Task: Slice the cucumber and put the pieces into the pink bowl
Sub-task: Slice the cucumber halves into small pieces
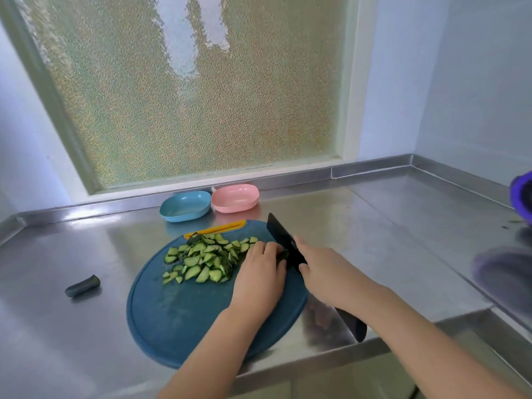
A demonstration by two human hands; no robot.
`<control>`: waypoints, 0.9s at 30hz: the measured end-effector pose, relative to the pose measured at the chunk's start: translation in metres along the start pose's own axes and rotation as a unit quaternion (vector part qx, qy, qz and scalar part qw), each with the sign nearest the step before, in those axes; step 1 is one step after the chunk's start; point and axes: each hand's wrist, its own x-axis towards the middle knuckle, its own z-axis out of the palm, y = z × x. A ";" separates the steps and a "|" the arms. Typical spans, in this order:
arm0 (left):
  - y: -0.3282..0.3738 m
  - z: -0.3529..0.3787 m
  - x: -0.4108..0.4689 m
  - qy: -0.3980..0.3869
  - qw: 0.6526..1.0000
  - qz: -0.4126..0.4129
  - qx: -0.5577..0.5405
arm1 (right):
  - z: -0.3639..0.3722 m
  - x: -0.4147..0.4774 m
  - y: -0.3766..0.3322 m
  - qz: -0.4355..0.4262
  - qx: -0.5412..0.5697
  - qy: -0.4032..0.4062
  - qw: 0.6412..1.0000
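A pile of cut cucumber pieces (205,259) lies on the far half of a round blue cutting board (178,315). My left hand (260,273) lies on the board just right of the pile, its fingertips curled over a small dark cucumber remnant (283,255). My right hand (325,272) grips a black knife (280,236) whose blade stands right beside the left fingertips, the handle end sticking out behind my wrist. The pink bowl (235,197) stands empty behind the board, against the window sill.
A blue bowl (185,205) stands left of the pink one. A dark cucumber end (83,285) lies on the steel counter left of the board. A purple object (521,197) sits at the right edge. The counter drops off at the front right.
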 end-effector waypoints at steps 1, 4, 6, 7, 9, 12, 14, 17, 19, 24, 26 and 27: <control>-0.004 0.001 0.000 0.008 1.000 -0.003 -0.026 | 0.000 -0.002 0.000 -0.003 0.004 -0.006 1.000; -0.007 0.004 0.002 0.013 0.998 -0.019 -0.052 | -0.004 -0.007 0.003 -0.002 0.050 -0.022 0.999; -0.007 0.004 0.003 0.004 0.998 -0.023 -0.053 | -0.007 -0.009 0.006 0.007 0.091 -0.019 0.996; -0.007 0.005 0.003 0.000 0.999 -0.021 -0.051 | -0.008 -0.011 0.008 0.013 0.106 -0.012 0.994; -0.007 0.004 0.003 0.001 0.998 -0.022 -0.053 | -0.009 -0.013 0.010 0.021 0.123 0.005 0.992; -0.006 0.005 0.003 0.000 0.997 -0.034 -0.065 | -0.012 -0.015 0.008 0.021 0.128 0.004 0.992; -0.005 0.003 0.002 -0.001 0.997 -0.038 -0.073 | -0.014 -0.016 0.008 0.022 0.128 0.003 0.992; -0.003 0.002 0.001 -0.003 0.996 -0.038 -0.075 | -0.016 -0.015 0.006 0.019 0.127 0.009 0.992; -0.003 0.001 0.001 -0.006 0.997 -0.041 -0.069 | -0.017 -0.015 0.005 0.014 0.123 0.007 0.992; -0.003 0.001 0.002 -0.021 0.998 -0.039 -0.049 | -0.016 -0.014 0.004 0.017 0.120 0.000 0.993; -0.003 0.001 0.003 -0.028 0.998 -0.037 -0.038 | -0.016 -0.014 0.004 0.014 0.112 0.000 0.994; -0.003 0.001 0.003 -0.030 0.998 -0.037 -0.034 | -0.016 -0.013 0.003 0.014 0.107 -0.001 0.994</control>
